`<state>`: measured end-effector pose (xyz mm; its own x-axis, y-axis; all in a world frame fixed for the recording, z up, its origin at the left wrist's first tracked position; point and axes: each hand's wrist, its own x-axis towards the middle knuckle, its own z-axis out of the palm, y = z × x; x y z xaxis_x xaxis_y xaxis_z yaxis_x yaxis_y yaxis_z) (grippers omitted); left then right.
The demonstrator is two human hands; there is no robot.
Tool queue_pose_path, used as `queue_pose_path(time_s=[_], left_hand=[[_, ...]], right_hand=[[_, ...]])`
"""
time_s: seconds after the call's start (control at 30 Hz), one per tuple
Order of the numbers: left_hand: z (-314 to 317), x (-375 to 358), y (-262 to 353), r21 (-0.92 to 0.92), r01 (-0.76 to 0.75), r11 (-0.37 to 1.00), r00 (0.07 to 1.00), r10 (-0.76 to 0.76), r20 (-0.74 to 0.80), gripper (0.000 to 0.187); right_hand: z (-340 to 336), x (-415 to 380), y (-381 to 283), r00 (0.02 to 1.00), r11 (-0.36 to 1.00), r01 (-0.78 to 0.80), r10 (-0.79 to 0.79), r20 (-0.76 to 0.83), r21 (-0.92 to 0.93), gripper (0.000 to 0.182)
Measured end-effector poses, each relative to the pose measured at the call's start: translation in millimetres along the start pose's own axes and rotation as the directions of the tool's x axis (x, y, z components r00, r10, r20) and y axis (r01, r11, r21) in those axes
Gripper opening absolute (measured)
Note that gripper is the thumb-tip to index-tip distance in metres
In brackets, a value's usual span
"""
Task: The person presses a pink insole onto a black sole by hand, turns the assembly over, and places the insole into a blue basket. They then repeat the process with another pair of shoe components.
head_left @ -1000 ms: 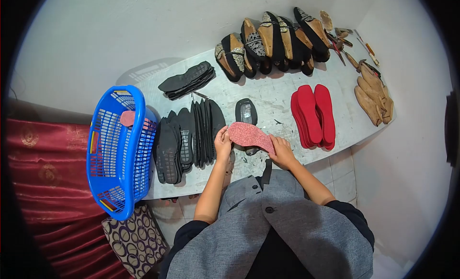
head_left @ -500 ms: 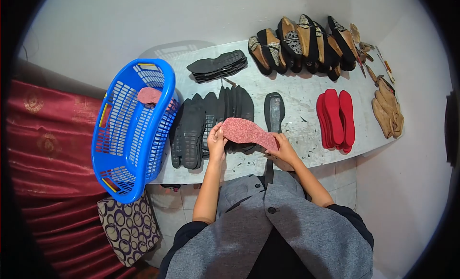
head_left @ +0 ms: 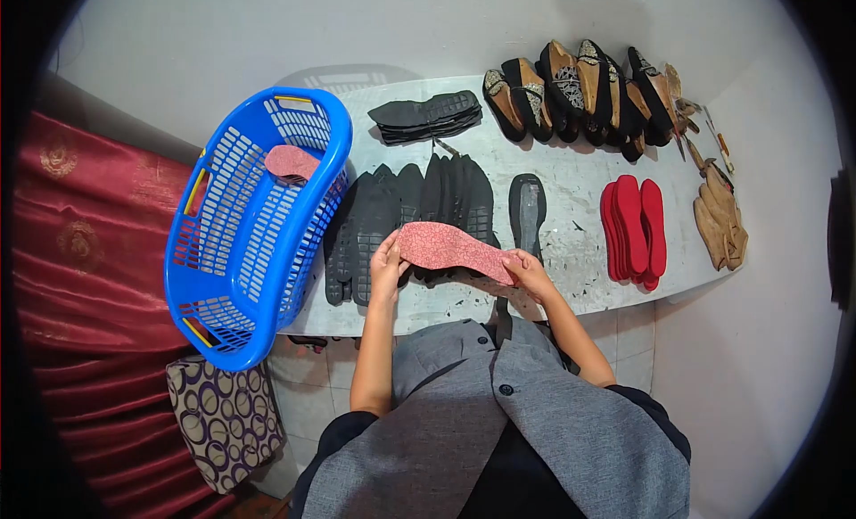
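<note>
A pink speckled insole point(head_left: 453, 250) is held level over the table's front part, stretched between both hands. My left hand point(head_left: 387, 267) is closed on its wide end, and my right hand point(head_left: 528, 275) pinches the narrower end. Beneath and behind it lie black shoe soles point(head_left: 361, 229) in a row, partly covered by the insole. One single black sole point(head_left: 527, 211) with a shiny grey middle lies just beyond my right hand. More pink insoles point(head_left: 292, 162) rest inside the blue plastic basket point(head_left: 267, 345) on the left.
Red insoles point(head_left: 633, 229) lie at the table's right. A stack of black soles point(head_left: 426, 116) is at the back, with several black-and-tan shoes point(head_left: 584, 91) beside the wall. Tan shoe lasts point(head_left: 720, 216) and tools point(head_left: 720, 144) sit at the far right. A patterned box point(head_left: 225, 421) stands below the basket.
The view has shifted slightly, so the table's things appear further right. Both hands still hold the pink insole, which now looks a little flatter and straighter.
</note>
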<state>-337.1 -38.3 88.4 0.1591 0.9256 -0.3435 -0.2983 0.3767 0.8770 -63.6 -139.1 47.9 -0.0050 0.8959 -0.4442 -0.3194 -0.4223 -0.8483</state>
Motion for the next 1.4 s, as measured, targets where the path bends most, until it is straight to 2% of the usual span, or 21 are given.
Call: queue_pose_path(time_s=[0.07,0.2,0.3,0.53,0.63,0.77,0.87,0.97,1.03,1.07,1.17,1.3,1.4], left_hand=[[-5,1,-4,0.023,0.025,0.999,1.0,-0.025,0.008,0.033],[-11,11,-23,0.003,0.049,0.999,0.999,-0.049,-0.008,0.034],[-16,16,-38,-0.024,0.1,0.995,0.995,-0.1,-0.001,0.036],[-16,21,-47,-0.052,0.078,0.996,0.997,-0.078,-0.006,0.032],[-16,20,-47,-0.088,0.102,0.991,0.995,-0.103,-0.015,0.031],[-13,17,-47,-0.106,0.109,0.988,0.992,-0.115,-0.047,0.029],[-10,15,-57,-0.126,0.207,0.97,0.977,-0.211,-0.018,0.03],[-6,12,-71,-0.035,0.065,0.997,0.998,-0.065,-0.013,0.03],[-7,12,-74,-0.014,0.023,1.0,1.0,-0.023,-0.014,0.03],[-6,12,-73,-0.017,0.0,1.0,1.0,-0.001,-0.015,0.03],[3,8,-63,-0.08,-0.039,0.996,0.999,0.038,-0.01,0.03],[13,0,-47,-0.167,-0.05,0.985,0.998,0.056,0.033,0.028],[17,-4,-40,-0.234,-0.054,0.971,0.996,0.069,0.057,0.031]], right_hand=[[2,1,-2,0.999,0.999,0.046,-0.046,0.009,-0.006,0.018],[-2,10,8,0.999,0.994,0.035,-0.038,-0.022,-0.102,0.02],[-5,15,14,0.999,0.998,0.027,-0.029,-0.022,-0.065,0.02],[-3,9,9,0.999,0.991,-0.009,0.003,-0.049,-0.13,0.021],[-5,10,17,0.999,0.996,0.044,-0.047,-0.028,-0.083,0.022],[-4,8,24,0.998,0.997,0.039,-0.042,-0.046,-0.065,0.022],[-5,8,26,0.999,0.994,-0.005,-0.001,-0.053,-0.105,0.023],[-5,10,23,0.999,0.987,-0.041,0.037,-0.029,-0.152,0.024],[-5,6,15,0.998,0.973,-0.054,0.058,0.012,-0.224,0.024],[3,-2,1,0.992,0.959,-0.126,0.126,-0.016,-0.253,0.026],[-3,2,8,0.992,0.951,-0.08,0.104,0.066,-0.299,0.025],[0,2,7,0.997,0.954,-0.017,0.041,0.072,-0.299,0.019],[-2,1,5,0.993,0.916,0.051,-0.003,0.12,-0.397,0.016]])
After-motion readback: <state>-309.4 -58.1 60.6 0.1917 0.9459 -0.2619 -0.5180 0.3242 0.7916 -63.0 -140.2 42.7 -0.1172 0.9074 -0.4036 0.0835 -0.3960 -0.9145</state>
